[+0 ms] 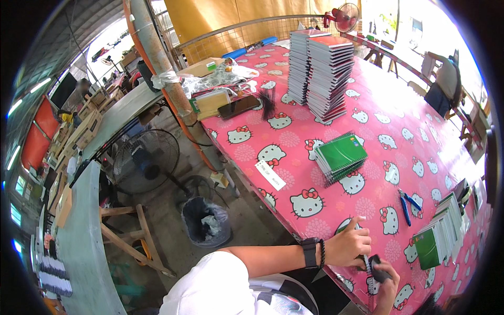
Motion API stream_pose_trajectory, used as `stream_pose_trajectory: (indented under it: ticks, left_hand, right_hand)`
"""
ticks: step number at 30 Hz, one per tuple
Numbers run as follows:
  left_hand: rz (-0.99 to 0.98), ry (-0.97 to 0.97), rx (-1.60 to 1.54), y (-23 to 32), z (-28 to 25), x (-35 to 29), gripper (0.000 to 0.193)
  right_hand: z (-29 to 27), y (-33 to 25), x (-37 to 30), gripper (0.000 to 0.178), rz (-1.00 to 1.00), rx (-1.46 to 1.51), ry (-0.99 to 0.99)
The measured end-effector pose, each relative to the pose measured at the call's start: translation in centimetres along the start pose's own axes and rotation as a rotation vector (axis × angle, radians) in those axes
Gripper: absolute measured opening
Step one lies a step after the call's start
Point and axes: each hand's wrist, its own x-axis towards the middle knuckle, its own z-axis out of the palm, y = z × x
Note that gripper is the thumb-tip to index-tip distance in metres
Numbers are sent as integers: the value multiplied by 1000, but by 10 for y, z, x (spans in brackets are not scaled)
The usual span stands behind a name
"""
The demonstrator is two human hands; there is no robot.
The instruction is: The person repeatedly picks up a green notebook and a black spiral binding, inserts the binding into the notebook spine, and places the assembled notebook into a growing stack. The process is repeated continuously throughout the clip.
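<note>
Left hand [353, 248] is closed on a notebook [342, 226], largely hidden, at the near edge of the table [374, 181]. Right hand [387, 287], just beside it, grips a dark object [379, 269], kind unclear. Blue pliers [405, 208] lie near green notebooks [427, 245].

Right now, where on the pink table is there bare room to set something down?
The cloth is bare between the green stack and the pliers, right of the tall stacks, and between the phone and the white strip. It is crowded around the plastic bags and near the left hand, right hand and notebook row.
</note>
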Motion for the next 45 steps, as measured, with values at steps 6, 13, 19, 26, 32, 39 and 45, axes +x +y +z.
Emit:
stream_pose_trajectory:
  ticks: [6, 13, 19, 26, 32, 39, 45]
  left_hand:
    - [1, 4, -4, -1, 0, 2, 24]
    - [-136, -26, -18, -1, 2, -3, 81]
    - [-185, 274, -109, -18, -1, -4, 102]
    - [-457, 42, -638, -42, 4, -22, 43]
    - [-513, 53, -887, -48, 14, -23, 44]
    - [-481, -3, -805, -45, 13, -22, 44]
    - [-548, -56, -812, -38, 1, -20, 43]
  right_hand:
    - [-5, -6, 3, 45, -29, -186, 17]
    - [3, 1, 7, 63, -63, 1, -9]
    - [0, -2, 3, 68, -30, 156, 166]
    - [-2, -4, 28, 73, 22, 123, -24]
    - [-10, -8, 49, 50, 115, -71, -87]
    - [-6, -4, 67, 40, 17, -274, -76]
    - [6, -13, 77, 43, 30, -550, -10]
